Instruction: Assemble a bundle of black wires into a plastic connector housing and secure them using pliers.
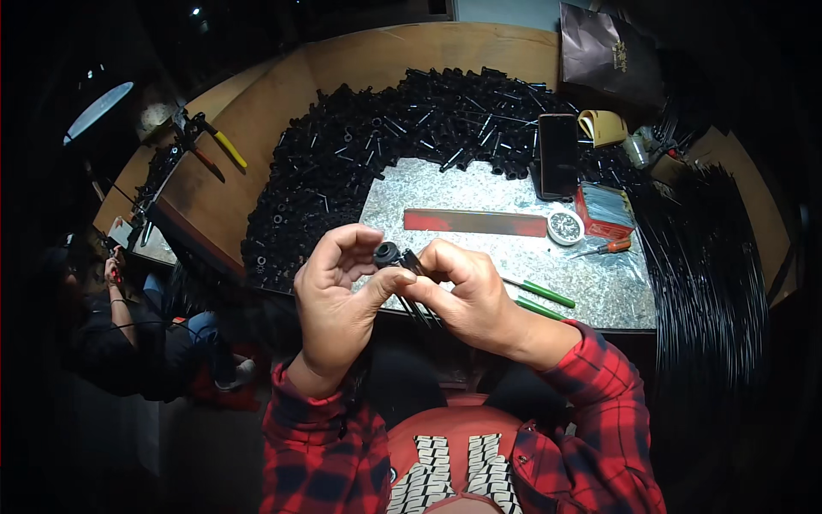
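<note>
My left hand [338, 287] is closed on a small black plastic part [387, 254] with a round hole at its upper end. Close against it, my right hand [469, 291] pinches several thin black strands [416, 310], whose ends hang below the fingers. The two hands meet above the front edge of the worktop, thumbs nearly touching. Where the strands join the part is hidden by the fingers. A tool with green handles [546, 294] lies beside my right wrist.
A large heap of black parts [342, 154] curves behind the speckled worktop [479, 257]. On it lie a reddish flat bar [475, 222], a white round dish [565, 227], a red box [606, 214], an orange-handled tool [612, 247] and a phone [558, 154]. Long black strands [711, 265] hang at right. Another person [128, 325] sits left.
</note>
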Motion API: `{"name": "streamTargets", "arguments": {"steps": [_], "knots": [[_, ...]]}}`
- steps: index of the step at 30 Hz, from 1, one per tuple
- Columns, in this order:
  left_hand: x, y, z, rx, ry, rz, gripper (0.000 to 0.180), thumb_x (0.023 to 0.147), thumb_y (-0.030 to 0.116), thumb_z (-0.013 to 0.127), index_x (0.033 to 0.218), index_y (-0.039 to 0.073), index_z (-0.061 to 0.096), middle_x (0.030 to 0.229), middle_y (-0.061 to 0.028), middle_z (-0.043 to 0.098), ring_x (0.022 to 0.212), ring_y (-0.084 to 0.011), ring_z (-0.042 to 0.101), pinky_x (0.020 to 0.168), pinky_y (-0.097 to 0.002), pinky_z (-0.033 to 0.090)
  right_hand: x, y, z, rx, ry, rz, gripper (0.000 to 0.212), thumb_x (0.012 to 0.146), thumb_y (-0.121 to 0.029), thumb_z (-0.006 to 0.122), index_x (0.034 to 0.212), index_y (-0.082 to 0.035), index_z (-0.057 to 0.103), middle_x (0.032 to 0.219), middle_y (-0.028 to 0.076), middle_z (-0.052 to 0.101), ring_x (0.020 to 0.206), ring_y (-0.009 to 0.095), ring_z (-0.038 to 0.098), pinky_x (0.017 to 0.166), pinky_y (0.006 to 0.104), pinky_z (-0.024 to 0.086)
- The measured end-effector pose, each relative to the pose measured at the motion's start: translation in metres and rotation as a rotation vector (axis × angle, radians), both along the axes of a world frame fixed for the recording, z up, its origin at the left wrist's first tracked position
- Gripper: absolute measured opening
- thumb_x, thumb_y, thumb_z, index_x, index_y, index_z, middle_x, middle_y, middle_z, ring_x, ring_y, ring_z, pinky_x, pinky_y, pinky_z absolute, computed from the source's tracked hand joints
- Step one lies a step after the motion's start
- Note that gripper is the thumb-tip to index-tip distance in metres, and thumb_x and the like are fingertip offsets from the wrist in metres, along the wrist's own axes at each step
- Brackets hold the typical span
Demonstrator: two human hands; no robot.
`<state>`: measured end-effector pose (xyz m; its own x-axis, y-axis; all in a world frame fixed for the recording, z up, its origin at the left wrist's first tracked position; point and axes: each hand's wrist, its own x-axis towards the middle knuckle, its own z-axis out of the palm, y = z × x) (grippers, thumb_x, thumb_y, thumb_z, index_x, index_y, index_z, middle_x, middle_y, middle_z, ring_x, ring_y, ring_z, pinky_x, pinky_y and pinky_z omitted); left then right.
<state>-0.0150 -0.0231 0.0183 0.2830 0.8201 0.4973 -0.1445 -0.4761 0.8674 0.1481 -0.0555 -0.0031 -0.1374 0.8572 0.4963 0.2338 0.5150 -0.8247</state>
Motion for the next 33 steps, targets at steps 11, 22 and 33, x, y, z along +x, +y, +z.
{"name": "streamTargets", "arguments": {"steps": [11, 22, 33], "knots": [[-0.03, 0.003, 0.0, 0.47, 0.458, 0.107, 0.025, 0.078, 0.007, 0.073, 0.1, -0.002, 0.064, 0.08, -0.0061, 0.061, 0.067, -0.0079, 0.054, 0.058, -0.0209, 0.041, -0.012, 0.006, -0.027, 0.004, -0.001, 0.11, 0.011, 0.086, -0.006, 0.063, 0.086, 0.002, 0.055, 0.076, 0.008, 0.062, 0.069, 0.014, 0.062, 0.062, 0.0273, 0.049], [-0.007, -0.017, -0.035, 0.371, 0.385, 0.115, 0.035, 0.088, 0.011, 0.063, 0.112, -0.003, 0.042, 0.093, -0.0144, 0.056, 0.078, -0.0206, 0.059, 0.069, -0.0296, 0.047, -0.023, 0.009, -0.035, 0.01, 0.012, -0.053, 0.021, 0.078, -0.005, 0.07, 0.075, -0.001, 0.05, 0.071, 0.008, 0.061, 0.063, 0.013, 0.058, 0.056, 0.0281, 0.047], [-0.003, -0.004, -0.066, 0.279, 0.337, 0.37, 0.018, 0.09, 0.006, 0.056, 0.101, -0.002, 0.045, 0.085, -0.0149, 0.055, 0.07, -0.028, 0.058, 0.062, -0.0359, 0.044, -0.03, 0.008, -0.052, 0.048, 0.007, -0.011, 0.012, 0.078, 0.001, 0.064, 0.085, 0.003, 0.055, 0.085, 0.014, 0.06, 0.077, 0.026, 0.062, 0.062, 0.0319, 0.049]]}}
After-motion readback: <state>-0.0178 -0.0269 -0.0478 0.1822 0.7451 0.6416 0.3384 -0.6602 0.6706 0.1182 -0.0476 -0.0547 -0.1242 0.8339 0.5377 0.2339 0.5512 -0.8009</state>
